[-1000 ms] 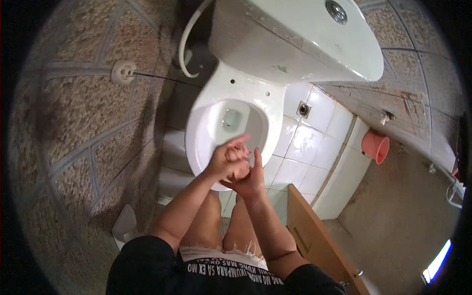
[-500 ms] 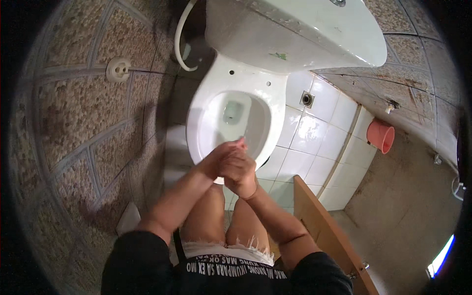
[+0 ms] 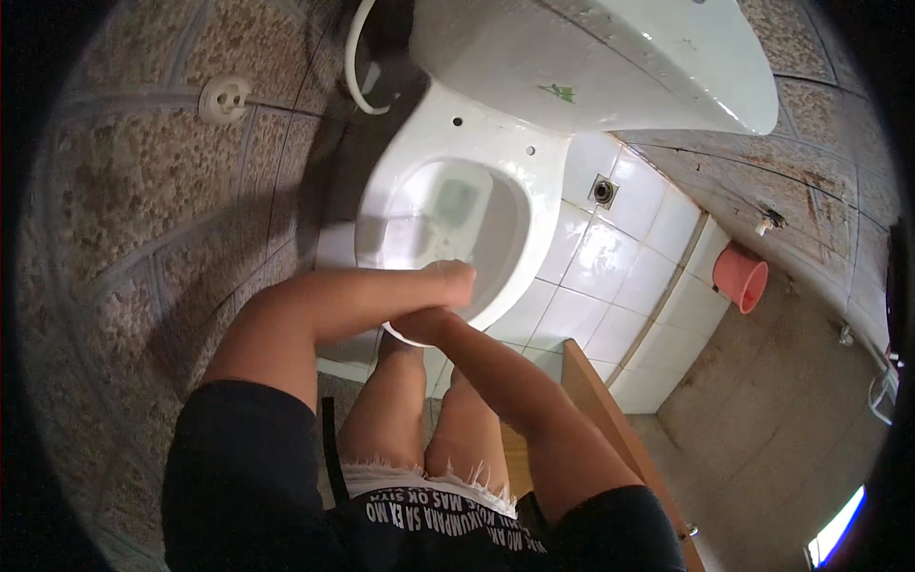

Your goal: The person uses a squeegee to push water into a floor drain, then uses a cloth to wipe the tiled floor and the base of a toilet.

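Note:
My hands meet over the front rim of a white toilet bowl that has no seat on it. My left hand is rounded and looks closed, its fingers curled out of sight, and whatever they hold is hidden. Just below it, my right hand presses against the underside of the left wrist; its fingers are covered by the left arm. Light flecks, perhaps drops, show in the bowl beyond the hands. Both forearms are bare below black sleeves.
Beyond the bowl stands the white cistern. A pale hose curves at its left. Pebble-patterned tiles cover the left wall, which holds a round fitting. To the right are a floor drain, a pink bucket and a wooden door.
My hands have parted from a clasp; the left arm now crosses over the right wrist area, with its elbow swung outward. The view has shifted slightly.

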A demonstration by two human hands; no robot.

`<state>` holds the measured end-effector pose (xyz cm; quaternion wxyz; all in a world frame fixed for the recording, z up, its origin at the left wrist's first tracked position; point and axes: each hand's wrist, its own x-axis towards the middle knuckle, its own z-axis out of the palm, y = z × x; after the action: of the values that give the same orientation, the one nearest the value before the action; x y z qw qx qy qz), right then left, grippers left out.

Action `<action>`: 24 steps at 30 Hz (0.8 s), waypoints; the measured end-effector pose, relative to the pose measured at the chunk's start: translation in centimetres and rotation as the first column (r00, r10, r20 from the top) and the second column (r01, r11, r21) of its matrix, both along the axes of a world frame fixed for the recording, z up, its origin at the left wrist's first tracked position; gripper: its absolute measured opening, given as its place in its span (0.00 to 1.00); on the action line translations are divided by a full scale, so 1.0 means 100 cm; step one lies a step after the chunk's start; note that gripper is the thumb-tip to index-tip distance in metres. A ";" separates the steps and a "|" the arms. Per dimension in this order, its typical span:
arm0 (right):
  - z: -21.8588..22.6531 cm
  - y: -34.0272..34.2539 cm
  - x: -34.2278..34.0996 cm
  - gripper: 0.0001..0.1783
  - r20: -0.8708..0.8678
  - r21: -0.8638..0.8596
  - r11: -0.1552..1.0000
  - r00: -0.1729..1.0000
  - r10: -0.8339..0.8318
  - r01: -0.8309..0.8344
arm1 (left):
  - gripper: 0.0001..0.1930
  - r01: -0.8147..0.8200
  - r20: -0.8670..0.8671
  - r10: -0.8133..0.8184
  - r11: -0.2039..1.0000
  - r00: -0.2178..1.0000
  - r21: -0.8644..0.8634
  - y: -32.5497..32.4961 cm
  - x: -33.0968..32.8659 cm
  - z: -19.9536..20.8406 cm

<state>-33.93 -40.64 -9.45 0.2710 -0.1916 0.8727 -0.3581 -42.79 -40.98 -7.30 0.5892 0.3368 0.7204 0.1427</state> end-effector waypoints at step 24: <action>0.290 0.065 0.174 0.22 0.403 -0.679 0.499 0.842 -0.358 0.538 | 0.02 -0.883 0.405 0.914 -0.171 0.024 0.437 -0.113 0.258 0.290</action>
<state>-16.50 -34.18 19.58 0.1494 -0.0153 0.6186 -0.7712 -17.02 -52.23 21.74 0.1563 -0.0982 0.6685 0.7204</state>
